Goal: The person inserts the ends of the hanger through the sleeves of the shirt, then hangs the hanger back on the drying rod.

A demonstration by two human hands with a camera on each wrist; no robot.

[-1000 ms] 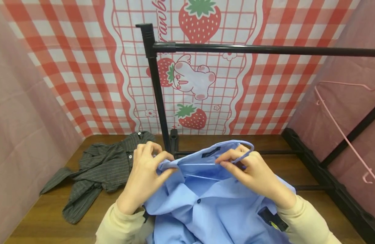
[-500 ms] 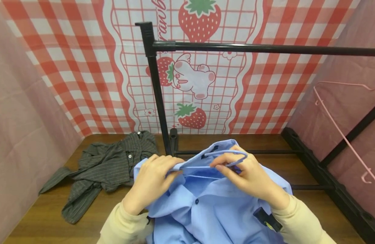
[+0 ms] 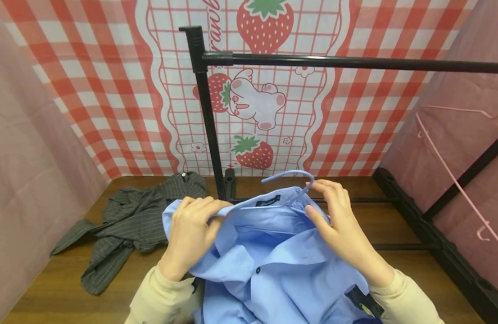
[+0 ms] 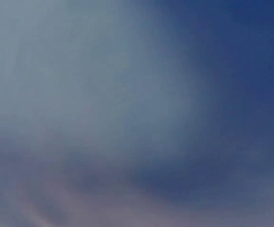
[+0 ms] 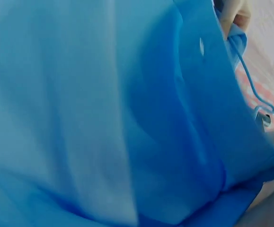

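Note:
A light blue button-up shirt (image 3: 289,279) hangs bunched between the two hands in the head view. My left hand (image 3: 194,234) grips its collar on the left, fingers behind and thumb inside. A blue hanger (image 3: 291,172) sits within the neck opening, its hook rising above the collar. At the collar's right side is my right hand (image 3: 340,220), thumb and fingers spread apart, fingertips right at the base of the hook. Blue cloth fills the right wrist view, where the hanger's thin bar (image 5: 251,82) shows beside the left hand (image 5: 236,16). The left wrist view is only blurred blue.
A dark striped shirt (image 3: 143,220) lies crumpled on the wooden table (image 3: 50,288) at left. Behind the blue shirt stands a black garment rack (image 3: 334,60). A pink hanger (image 3: 451,168) hangs at the right. A red-and-white checked cloth (image 3: 366,121) covers the back.
My right hand has released its pinch on the hanger and spread its fingers. The hanger has sunk into the neck and its hook now stands up. The left hand has shifted along the collar.

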